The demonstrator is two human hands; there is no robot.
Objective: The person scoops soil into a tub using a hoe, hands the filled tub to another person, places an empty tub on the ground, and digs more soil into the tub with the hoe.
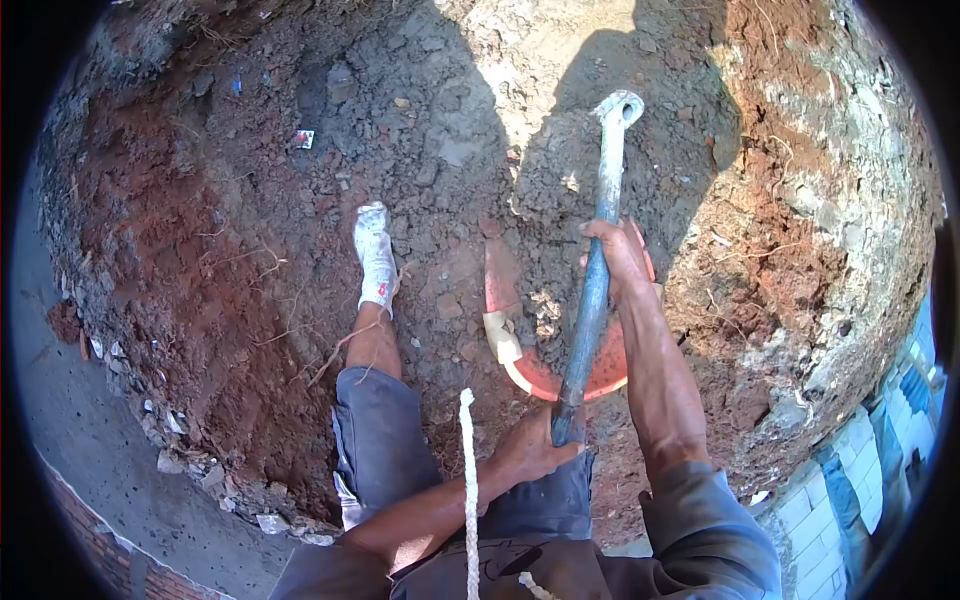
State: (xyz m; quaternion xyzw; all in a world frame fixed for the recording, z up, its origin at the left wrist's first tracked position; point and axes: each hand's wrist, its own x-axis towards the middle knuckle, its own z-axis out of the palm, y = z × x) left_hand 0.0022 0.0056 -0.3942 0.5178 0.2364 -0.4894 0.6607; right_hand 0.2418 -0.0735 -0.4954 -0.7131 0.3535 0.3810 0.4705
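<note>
My left hand [530,447] is wrapped round the lower, dark end of a long pole [590,310] in front of my lap. Farther up the same pole, my right hand [622,252] grips it near the middle. The pole slants up and slightly right to a pale, muddy metal end with a round hole [618,106], over the grey soil. Behind the pole, partly hidden by it and my right forearm, a red curved object with a pale band [503,340] lies on the ground.
Clods and red earth [190,300] rise on the left, with thin roots. My foot in a dirty white sock [374,250] stands left of centre. A pale, rocky bank [850,230] is at right, with light blocks [840,480] below. A white rope [470,480] hangs in front.
</note>
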